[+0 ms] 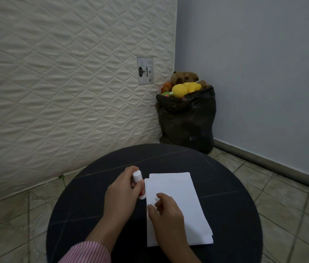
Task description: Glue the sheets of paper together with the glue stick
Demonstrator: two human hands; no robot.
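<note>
A small stack of white paper sheets (180,198) lies on the round dark table (96,211), its edges slightly fanned. My left hand (119,192) grips a glue stick (139,184) with a white cap and a red-and-white body, held just left of the stack's left edge. My right hand (166,211) rests on the near left part of the sheets, fingers loosely curled, with nothing plainly pinched between them. The cap sits on the glue stick.
A quilted mattress (64,82) leans upright behind the table. A black bag (186,122) full of plush toys stands in the corner by the grey wall. Tiled floor surrounds the table.
</note>
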